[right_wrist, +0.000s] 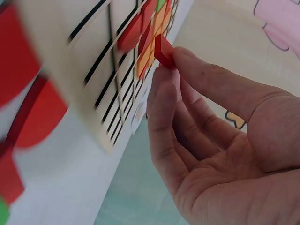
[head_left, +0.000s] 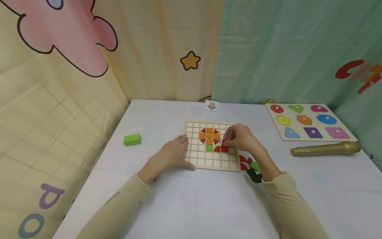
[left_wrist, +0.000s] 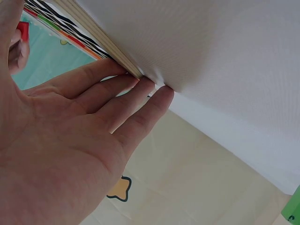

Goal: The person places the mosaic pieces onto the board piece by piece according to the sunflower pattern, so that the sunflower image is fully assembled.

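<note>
A wooden grid board lies on the table with orange squares, red triangles and a green square set in a flower pattern. Lower right of these sit red pieces in the grid. My right hand pinches a small red block between thumb and fingertips, over the right side of the board. At the board's left edge rests my left hand, its fingers extended; in the left wrist view the fingertips touch the edge and the tablecloth.
Loose red and green pieces lie right of the board, partly under my right forearm. A green block stands at left, a small picture card behind. At right are a shape puzzle and a gold stick-like object.
</note>
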A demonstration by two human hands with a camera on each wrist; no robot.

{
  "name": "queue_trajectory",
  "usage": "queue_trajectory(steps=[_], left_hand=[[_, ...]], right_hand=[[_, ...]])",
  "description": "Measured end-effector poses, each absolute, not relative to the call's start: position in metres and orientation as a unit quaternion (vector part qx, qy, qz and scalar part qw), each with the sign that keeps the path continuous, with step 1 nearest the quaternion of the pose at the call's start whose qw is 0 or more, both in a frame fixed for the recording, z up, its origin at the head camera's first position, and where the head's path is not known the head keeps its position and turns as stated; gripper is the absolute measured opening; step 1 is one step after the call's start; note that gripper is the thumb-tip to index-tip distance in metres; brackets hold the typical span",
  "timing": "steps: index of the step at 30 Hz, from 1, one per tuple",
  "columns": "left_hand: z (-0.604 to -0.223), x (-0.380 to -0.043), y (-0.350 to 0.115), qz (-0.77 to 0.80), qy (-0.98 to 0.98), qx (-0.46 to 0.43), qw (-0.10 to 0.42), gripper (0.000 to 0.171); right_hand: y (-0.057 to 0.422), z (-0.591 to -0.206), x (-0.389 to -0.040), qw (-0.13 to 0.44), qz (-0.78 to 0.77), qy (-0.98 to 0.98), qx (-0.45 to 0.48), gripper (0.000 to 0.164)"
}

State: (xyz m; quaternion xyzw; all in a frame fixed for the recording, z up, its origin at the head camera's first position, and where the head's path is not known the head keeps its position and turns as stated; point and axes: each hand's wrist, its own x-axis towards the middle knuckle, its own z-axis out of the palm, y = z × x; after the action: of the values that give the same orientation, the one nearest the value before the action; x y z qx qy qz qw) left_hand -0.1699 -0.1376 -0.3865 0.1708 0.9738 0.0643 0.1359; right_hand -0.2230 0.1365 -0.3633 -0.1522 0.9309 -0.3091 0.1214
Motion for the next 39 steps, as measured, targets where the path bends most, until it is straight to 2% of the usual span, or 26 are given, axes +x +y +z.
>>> queue_trajectory(steps=[15,25,39], left_hand=[[-0.386,-0.17,-0.139,0.063,0.973,0.177,0.13,0.124],[-0.386,-0.17,-0.139,0.062,0.973,0.182,0.129,0.124],[-0.384,-0.169,-0.139,0.063,0.973,0.182,0.127,0.123]], right_hand=[[0.067,-0.377,-0.222,0.099,-0.354,0.913,-0.178,0.01],[0.059,-0.384,-0.217,0.071,-0.361,0.909,-0.195,0.01],[0.053,-0.382,-0.212,0.061,-0.323,0.923,-0.199,0.013]])
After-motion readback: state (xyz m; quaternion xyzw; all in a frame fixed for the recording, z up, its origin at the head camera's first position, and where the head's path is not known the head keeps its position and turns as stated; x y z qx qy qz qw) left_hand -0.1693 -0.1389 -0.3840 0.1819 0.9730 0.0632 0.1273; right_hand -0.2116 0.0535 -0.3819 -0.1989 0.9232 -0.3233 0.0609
